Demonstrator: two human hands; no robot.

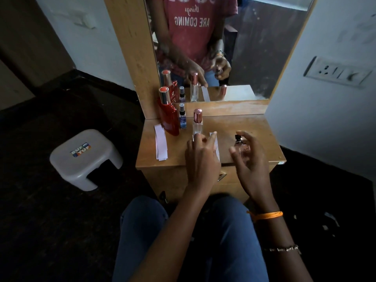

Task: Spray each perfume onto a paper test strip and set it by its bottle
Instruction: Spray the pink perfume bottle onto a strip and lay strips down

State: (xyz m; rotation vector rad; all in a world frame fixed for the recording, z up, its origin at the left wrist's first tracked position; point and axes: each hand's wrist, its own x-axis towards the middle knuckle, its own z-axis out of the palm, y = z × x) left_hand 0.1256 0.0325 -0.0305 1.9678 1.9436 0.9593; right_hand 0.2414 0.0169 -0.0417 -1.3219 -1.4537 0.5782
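Right hand (pixel 249 157) grips clear bottle (pixel 242 148) (left hand (pixel 200 154) presses strip (pixel 216 146)).

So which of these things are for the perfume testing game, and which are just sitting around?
For the job:
- red bottle
- small blue bottle
- clear bottle with pink cap
- clear bottle in the right hand
- paper strip under the left hand
- spare strips

Just lying about:
- grey stool
- mirror
- wall socket
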